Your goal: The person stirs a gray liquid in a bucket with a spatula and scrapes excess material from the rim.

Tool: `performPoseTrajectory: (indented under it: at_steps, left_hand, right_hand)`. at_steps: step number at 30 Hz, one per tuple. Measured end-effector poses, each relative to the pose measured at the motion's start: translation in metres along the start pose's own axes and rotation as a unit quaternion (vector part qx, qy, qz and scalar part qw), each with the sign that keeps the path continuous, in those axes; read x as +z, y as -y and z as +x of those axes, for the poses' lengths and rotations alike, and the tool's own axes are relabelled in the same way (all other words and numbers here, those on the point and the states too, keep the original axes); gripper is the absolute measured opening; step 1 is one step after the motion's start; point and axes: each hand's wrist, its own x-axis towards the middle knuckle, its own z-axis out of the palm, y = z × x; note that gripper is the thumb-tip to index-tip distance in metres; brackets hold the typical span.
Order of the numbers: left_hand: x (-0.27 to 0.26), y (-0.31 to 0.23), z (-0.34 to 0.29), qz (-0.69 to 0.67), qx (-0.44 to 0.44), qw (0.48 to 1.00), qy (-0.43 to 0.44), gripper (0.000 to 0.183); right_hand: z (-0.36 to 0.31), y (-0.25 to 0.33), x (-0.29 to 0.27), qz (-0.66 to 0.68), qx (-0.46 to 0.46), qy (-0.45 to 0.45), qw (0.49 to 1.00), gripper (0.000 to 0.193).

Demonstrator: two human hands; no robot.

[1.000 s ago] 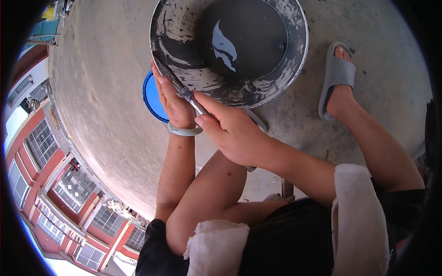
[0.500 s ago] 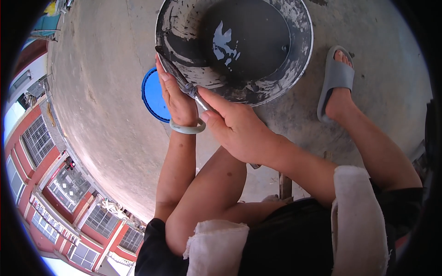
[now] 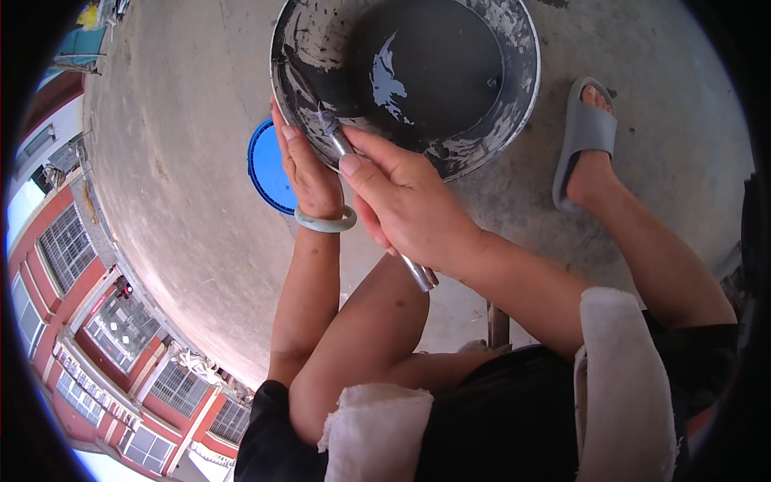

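Observation:
A round basin [image 3: 526,120], dark inside with smeared grey residue on its walls, holds dark grey liquid [image 3: 434,80] with a bright reflection. My right hand [image 3: 409,193] is closed around the shiny metal tube handle [image 3: 340,143] of a trowel-like tool. The handle's back end sticks out below my palm. Its thin, grey-coated blade [image 3: 307,87] lies along the basin's left inner wall; its full shape cannot be made out. My left hand [image 3: 309,173], with a pale bangle [image 3: 325,222] at the wrist, rests against the outside of the near-left rim, fingers stretched out.
A blue round lid or bucket top [image 3: 269,173] is on the concrete floor [image 3: 185,161], left of the basin and partly behind my left hand. My foot in a grey slipper [image 3: 593,132] stands to the right. Red buildings [image 3: 96,321] with barred windows show at lower left.
My right hand has turned, and the tool's handle now points more steeply, its back end showing below the palm. The blade has moved from over the rim into the basin. My left hand stays put.

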Motion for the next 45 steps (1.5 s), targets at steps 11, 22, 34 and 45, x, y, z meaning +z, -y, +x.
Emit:
performPoseTrajectory:
  at_steps: [11, 22, 34, 45]
  left_hand:
    - [-0.001, -0.006, -0.005, 0.181, 0.046, 0.982, 0.000, 0.056]
    - [0.002, -0.010, -0.002, 0.070, -0.002, 0.998, -0.007, 0.057]
    - [0.002, -0.010, -0.005, 0.068, -0.005, 0.998, -0.005, 0.056]
    - [-0.003, 0.025, -0.004, 0.226, 0.121, 0.965, -0.062, 0.051]
  right_hand:
    - [-0.015, -0.047, 0.002, -0.214, -0.083, -0.044, 0.972, 0.041]
    - [0.002, -0.027, 0.001, -0.140, -0.100, -0.026, 0.985, 0.042]
    - [-0.008, -0.030, 0.006, -0.195, -0.100, -0.026, 0.975, 0.042]
    - [0.010, -0.023, 0.018, -0.034, -0.081, -0.016, 0.996, 0.045]
